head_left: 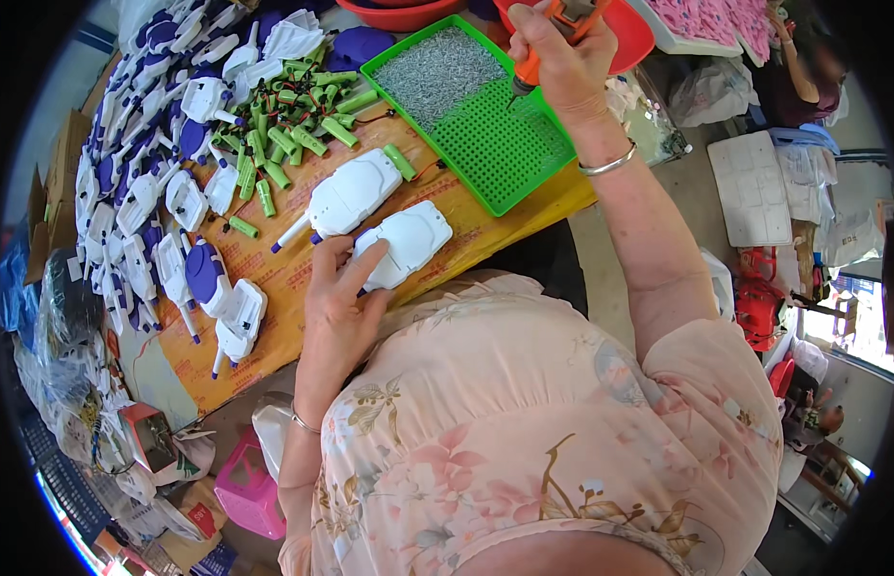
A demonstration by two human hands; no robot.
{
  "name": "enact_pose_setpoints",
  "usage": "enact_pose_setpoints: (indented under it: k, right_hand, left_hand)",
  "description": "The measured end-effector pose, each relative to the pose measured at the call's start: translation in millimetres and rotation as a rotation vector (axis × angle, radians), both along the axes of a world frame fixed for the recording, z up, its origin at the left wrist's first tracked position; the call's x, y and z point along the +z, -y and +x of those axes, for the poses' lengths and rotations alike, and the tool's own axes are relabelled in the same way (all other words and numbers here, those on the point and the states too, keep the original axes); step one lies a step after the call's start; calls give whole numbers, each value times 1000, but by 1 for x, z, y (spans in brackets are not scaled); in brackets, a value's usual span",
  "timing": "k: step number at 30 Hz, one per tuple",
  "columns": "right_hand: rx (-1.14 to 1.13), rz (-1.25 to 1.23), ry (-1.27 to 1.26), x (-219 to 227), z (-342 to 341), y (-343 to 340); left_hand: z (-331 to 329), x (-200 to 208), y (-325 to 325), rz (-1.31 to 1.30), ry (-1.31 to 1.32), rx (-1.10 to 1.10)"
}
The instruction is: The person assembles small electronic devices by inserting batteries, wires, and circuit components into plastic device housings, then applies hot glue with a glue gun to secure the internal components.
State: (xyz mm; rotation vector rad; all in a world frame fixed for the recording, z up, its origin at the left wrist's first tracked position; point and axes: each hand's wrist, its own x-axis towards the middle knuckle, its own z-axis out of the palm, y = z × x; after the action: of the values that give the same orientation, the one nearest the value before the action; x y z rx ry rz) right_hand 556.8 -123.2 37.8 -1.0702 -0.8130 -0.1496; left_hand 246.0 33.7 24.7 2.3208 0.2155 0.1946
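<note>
My left hand (343,302) lies at the table's near edge, its fingers steadying a white plastic casing (413,242) with a rounded, bat-like body. Another white casing (356,192), with a handle, lies just beyond it, beside a green cylindrical battery (399,161) with wires. Raised over the far side of the green perforated tray (509,144), my right hand (567,72) is wrapped round an orange electric screwdriver (529,72). The driver's dark tip points down into the tray. Small silver screws (442,72) fill the tray's far left part.
Many white and purple casings (140,202) are heaped along the table's left. Green wired batteries (293,139) lie between that heap and the tray. Red basins (399,12) stand at the back, and a pink plastic stool (250,490) is below the table. Another person (812,82) sits at far right.
</note>
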Motion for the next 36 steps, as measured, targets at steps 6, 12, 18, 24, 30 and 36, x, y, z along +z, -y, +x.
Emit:
enact_pose_setpoints:
  k: [6, 12, 18, 24, 30, 36]
  right_hand:
    - [-79, -117, -153, 8, -14, 3]
    - [-78, -130, -155, 7, -14, 3]
    - [-62, -122, -166, 9, -20, 3]
    - [-52, -120, -239, 19, -25, 0]
    - [-95, -162, -189, 20, -25, -2]
    - [-101, -185, -160, 24, -26, 0]
  left_hand:
    - [1, -4, 4, -55, 21, 15]
    - [3, -6, 3, 12, 26, -20]
    - [3, -7, 4, 2, 15, -4]
    - [3, -9, 3, 8, 44, -11]
    - [4, -15, -3, -12, 68, -51]
    - [7, -7, 1, 20, 9, -31]
